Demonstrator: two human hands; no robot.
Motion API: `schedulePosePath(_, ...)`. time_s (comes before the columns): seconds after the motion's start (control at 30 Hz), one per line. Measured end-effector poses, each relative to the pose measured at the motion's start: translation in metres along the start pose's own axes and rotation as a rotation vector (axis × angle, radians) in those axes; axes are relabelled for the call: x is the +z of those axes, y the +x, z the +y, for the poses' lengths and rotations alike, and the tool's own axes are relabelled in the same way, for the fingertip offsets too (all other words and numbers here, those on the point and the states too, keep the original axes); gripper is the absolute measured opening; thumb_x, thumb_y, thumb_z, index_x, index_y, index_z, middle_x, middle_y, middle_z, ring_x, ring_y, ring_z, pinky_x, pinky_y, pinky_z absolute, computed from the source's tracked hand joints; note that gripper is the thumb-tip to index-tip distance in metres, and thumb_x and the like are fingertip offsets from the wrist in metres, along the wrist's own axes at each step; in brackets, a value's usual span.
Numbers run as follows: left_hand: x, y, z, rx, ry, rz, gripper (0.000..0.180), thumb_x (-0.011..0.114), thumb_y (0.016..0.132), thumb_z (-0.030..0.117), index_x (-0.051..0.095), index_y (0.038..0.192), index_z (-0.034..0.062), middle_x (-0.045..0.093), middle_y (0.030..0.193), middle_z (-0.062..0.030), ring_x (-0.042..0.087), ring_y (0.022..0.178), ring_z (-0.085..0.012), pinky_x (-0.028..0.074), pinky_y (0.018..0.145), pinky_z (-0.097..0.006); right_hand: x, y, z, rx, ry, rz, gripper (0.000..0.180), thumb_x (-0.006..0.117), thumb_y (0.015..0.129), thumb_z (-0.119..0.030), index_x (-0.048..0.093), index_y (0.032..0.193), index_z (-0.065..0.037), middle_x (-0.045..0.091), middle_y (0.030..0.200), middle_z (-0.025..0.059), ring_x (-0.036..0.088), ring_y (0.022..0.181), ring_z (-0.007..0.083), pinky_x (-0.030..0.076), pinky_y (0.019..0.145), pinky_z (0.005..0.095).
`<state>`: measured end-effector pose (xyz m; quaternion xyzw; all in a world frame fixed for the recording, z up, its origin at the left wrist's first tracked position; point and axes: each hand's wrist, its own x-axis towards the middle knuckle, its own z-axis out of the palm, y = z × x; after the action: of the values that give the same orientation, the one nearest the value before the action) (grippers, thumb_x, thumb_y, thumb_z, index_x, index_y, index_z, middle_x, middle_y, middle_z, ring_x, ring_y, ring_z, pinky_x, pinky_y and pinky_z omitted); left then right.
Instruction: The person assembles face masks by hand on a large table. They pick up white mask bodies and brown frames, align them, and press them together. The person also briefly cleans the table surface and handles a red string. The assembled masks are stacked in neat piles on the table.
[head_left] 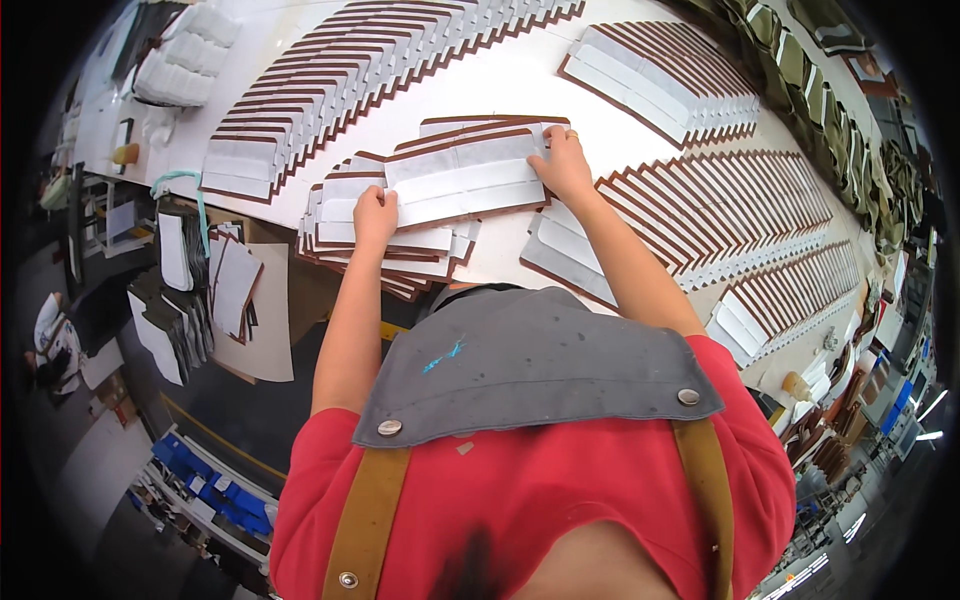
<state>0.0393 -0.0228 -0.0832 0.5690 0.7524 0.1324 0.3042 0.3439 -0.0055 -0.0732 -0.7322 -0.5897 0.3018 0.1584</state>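
Between my two hands is a wide white panel with a brown edge [465, 180], tilted a little, its right end higher. My left hand [376, 216] is closed on the panel's left end, fingers curled in. My right hand [563, 165] grips the right end, thumb on the white face. Another brown-edged panel [495, 122] shows behind the held one. Below and to the left, a loose stack of similar panels [335, 205] lies at the table's near edge, partly hidden by my left hand and the held panel.
Long overlapping rows of brown-edged panels [300, 105] cover the white table [390, 125] at far left, more panels [660, 80] at far right and nearer right [720, 215]. Olive cloth pieces [800, 80] line the right edge. Dark and white pieces [175, 250] hang at left.
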Motion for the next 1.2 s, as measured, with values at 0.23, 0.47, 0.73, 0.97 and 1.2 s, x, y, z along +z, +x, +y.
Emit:
schedulePosePath(0.23,0.001,-0.001,0.001,0.017,-0.018,0.021,0.026,0.058,0.075,0.021,0.048,0.067,-0.0018,0.053,0.066,-0.0181,0.052,0.063,-0.0335,0.042,0.061,-0.040,0.001,-0.001,-0.001,0.012,-0.028,0.010,0.043,0.064,0.068,-0.014,0.045,0.104,-0.002,0.048,0.102,0.0191,0.050,0.096,0.0327,0.046,0.076,0.0405)
schedulePosePath(0.47,-0.004,-0.005,0.015,-0.144,-0.109,0.000,0.031,0.067,0.068,0.018,0.051,0.086,-0.0022,0.057,0.078,-0.0137,0.056,0.072,-0.0243,0.045,0.065,-0.033,-0.005,0.009,-0.013,0.108,-0.052,-0.103,0.040,0.060,0.069,-0.010,0.043,0.104,-0.003,0.052,0.099,0.0193,0.055,0.090,0.0346,0.045,0.076,0.0410)
schedulePosePath(0.73,-0.010,0.003,0.021,-0.298,-0.450,-0.248,0.039,0.060,0.074,0.014,0.047,0.105,-0.0078,0.056,0.091,-0.0133,0.055,0.079,-0.0189,0.043,0.069,-0.030,0.003,0.022,0.004,0.183,0.084,-0.225,0.027,0.057,0.067,-0.014,0.055,0.092,-0.006,0.060,0.093,0.0156,0.057,0.090,0.0294,0.044,0.079,0.0365)
schedulePosePath(0.97,-0.015,-0.012,0.017,-0.124,-0.555,-0.165,0.029,0.057,0.077,0.012,0.049,0.100,-0.0041,0.050,0.071,-0.0028,0.043,0.060,-0.0084,0.036,0.051,-0.023,-0.009,0.018,0.008,0.088,0.113,-0.285,0.025,0.058,0.064,-0.026,0.058,0.081,-0.008,0.062,0.080,0.0107,0.059,0.076,0.0273,0.045,0.073,0.0332)
schedulePosePath(1.2,-0.068,-0.035,0.064,0.012,-0.421,-0.118,0.023,0.055,0.081,0.012,0.048,0.097,-0.0020,0.050,0.080,-0.0040,0.043,0.070,-0.0094,0.037,0.063,-0.023,-0.018,0.018,0.015,0.147,0.467,-0.384,0.046,0.069,0.063,-0.016,0.054,0.105,-0.002,0.059,0.085,0.0087,0.054,0.083,0.0175,0.042,0.072,0.0267)
